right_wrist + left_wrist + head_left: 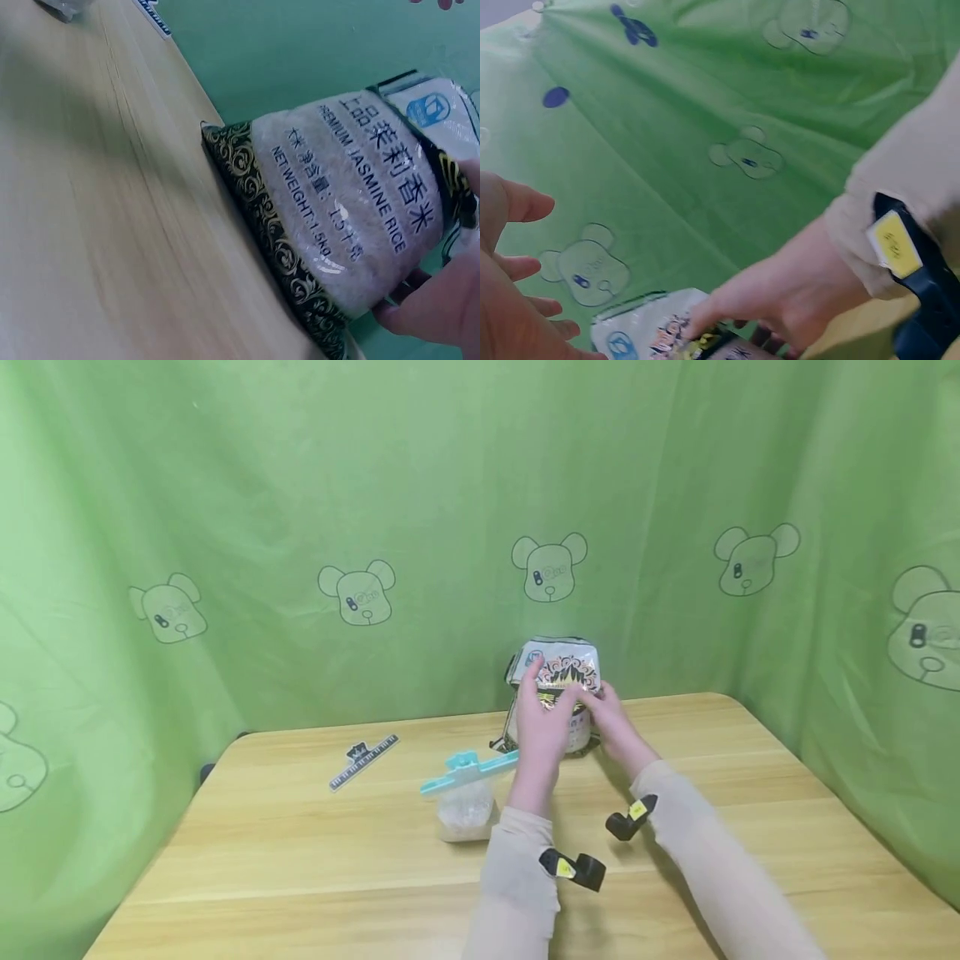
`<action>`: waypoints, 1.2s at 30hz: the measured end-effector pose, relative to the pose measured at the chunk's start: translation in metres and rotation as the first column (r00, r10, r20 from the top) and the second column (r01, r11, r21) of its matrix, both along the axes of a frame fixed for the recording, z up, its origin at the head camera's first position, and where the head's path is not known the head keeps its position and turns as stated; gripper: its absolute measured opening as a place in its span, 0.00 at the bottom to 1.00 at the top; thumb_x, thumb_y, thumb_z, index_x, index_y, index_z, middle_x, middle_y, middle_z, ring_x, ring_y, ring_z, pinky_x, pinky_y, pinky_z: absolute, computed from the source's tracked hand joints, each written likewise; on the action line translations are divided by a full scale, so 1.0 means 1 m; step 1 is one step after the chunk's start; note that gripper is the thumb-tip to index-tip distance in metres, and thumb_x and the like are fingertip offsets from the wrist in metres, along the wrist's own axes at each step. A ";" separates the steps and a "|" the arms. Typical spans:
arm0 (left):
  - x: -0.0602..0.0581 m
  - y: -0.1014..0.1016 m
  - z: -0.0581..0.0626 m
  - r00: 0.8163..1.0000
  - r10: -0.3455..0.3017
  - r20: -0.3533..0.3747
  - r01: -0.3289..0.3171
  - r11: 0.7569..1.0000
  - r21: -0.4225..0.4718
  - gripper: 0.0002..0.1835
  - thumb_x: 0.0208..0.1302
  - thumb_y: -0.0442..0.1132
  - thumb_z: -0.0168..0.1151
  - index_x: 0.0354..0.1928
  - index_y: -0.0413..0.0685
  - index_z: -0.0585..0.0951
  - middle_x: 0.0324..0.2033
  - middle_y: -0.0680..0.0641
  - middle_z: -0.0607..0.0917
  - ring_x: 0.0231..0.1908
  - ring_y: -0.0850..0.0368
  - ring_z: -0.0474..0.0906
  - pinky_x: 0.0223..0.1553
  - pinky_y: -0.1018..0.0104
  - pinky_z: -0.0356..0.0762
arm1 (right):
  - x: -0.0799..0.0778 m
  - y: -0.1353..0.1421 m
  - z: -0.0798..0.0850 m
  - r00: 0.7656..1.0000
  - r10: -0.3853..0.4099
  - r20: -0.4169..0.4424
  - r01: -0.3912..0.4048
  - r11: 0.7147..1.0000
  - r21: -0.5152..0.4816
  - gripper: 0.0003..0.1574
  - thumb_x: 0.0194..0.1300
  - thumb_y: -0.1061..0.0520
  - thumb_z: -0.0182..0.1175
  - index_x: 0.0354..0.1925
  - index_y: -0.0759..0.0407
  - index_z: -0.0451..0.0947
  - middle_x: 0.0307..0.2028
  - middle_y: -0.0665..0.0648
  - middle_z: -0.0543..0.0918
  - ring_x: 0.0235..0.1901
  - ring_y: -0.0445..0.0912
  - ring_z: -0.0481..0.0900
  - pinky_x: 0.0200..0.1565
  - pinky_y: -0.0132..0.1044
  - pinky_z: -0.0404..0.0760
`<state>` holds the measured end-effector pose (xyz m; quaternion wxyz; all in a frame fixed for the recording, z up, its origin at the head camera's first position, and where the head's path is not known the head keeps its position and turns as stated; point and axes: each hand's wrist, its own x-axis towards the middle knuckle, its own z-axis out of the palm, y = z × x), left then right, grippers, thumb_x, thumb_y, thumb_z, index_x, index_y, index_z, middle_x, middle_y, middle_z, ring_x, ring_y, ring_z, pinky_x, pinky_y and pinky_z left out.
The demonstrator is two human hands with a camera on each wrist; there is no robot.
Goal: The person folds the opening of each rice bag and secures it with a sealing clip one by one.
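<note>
A bag of jasmine rice (558, 656), white and black with gold patterning, stands near the far edge of the table. My right hand (618, 727) grips its side; in the right wrist view the thumb and fingers (409, 319) pinch the folded black part above the clear window. My left hand (542, 727) overlaps the bag's front in the head view. Its fingers (525, 266) are spread and hold nothing in the left wrist view. Rice grains show through the window, and the bag's patterned bottom edge sits close to the tabletop.
Left of my left forearm, a small clear bag (467, 810) of whitish contents has a turquoise sealing clip (461, 772) across its top. A black-and-white piano-key clip (363, 763) lies further left. Green curtain (450, 485) surrounds the wooden table (300, 877).
</note>
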<state>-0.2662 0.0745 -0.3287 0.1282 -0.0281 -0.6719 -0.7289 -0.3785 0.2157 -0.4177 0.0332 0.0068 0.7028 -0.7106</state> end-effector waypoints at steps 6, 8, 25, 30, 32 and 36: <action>-0.005 0.015 -0.012 0.999 0.012 -0.037 -0.015 0.995 -0.094 0.35 0.62 0.42 0.62 0.71 0.64 0.63 0.74 0.53 0.61 0.73 0.50 0.56 0.72 0.41 0.53 | 0.004 0.001 0.001 0.997 0.071 0.023 -0.071 0.997 -0.022 0.40 0.73 0.40 0.49 0.75 0.49 0.49 0.57 0.53 0.73 0.48 0.44 0.75 0.57 0.42 0.73; -0.007 0.020 -0.017 0.999 0.027 -0.035 -0.032 0.990 -0.137 0.36 0.62 0.41 0.62 0.71 0.64 0.63 0.75 0.51 0.58 0.74 0.48 0.55 0.72 0.40 0.52 | 0.006 0.000 0.001 0.996 0.082 0.026 -0.080 0.995 -0.059 0.38 0.72 0.42 0.51 0.74 0.46 0.52 0.54 0.47 0.75 0.47 0.42 0.78 0.54 0.39 0.75; -0.031 0.030 -0.069 0.984 0.176 0.028 -0.157 0.931 -0.330 0.43 0.61 0.48 0.65 0.75 0.59 0.55 0.77 0.43 0.45 0.76 0.38 0.41 0.65 0.25 0.52 | 0.006 0.003 -0.009 0.996 0.081 0.031 -0.079 0.995 -0.067 0.46 0.67 0.37 0.57 0.75 0.42 0.49 0.70 0.55 0.63 0.63 0.50 0.69 0.71 0.50 0.61; -0.040 0.023 -0.081 0.982 0.187 -0.003 -0.181 0.945 -0.272 0.44 0.61 0.43 0.64 0.76 0.50 0.53 0.76 0.37 0.46 0.75 0.34 0.42 0.68 0.29 0.52 | 0.005 0.004 -0.011 0.998 0.064 0.008 -0.064 0.998 -0.008 0.46 0.67 0.36 0.56 0.75 0.46 0.50 0.70 0.58 0.62 0.65 0.53 0.65 0.71 0.55 0.59; -0.043 0.019 -0.084 0.985 0.173 -0.005 -0.169 0.957 -0.234 0.44 0.63 0.43 0.63 0.76 0.49 0.52 0.76 0.36 0.46 0.75 0.33 0.41 0.69 0.30 0.50 | 0.003 0.005 -0.012 0.998 0.056 0.012 -0.056 0.998 0.002 0.48 0.66 0.35 0.57 0.75 0.46 0.50 0.71 0.58 0.61 0.68 0.55 0.62 0.71 0.58 0.57; -0.048 0.014 -0.090 0.985 0.172 -0.006 -0.168 0.957 -0.237 0.43 0.64 0.44 0.62 0.76 0.49 0.52 0.76 0.38 0.50 0.75 0.35 0.44 0.69 0.30 0.51 | 0.002 0.006 -0.013 0.998 0.056 0.021 -0.056 0.998 0.011 0.51 0.65 0.33 0.57 0.75 0.46 0.47 0.73 0.58 0.59 0.71 0.57 0.58 0.71 0.61 0.56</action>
